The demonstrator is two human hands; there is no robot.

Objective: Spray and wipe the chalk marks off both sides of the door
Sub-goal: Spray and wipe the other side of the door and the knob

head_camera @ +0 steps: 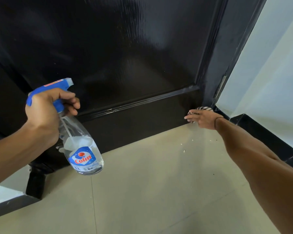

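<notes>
A glossy black door (125,48) fills the upper view, with wet streaks on its upper panel. My left hand (46,114) grips the blue trigger head of a clear spray bottle (81,146) with a blue label, its nozzle pointing toward the door. My right hand (201,118) reaches low to the door's bottom right corner and presses a bunched striped cloth (204,109) against it. No chalk marks stand out on the visible panel.
Beige floor tiles (150,183) lie below the door, with small white flecks near the right corner. A white wall (269,81) with black skirting (269,137) runs along the right. A black door frame foot (35,181) stands at the lower left.
</notes>
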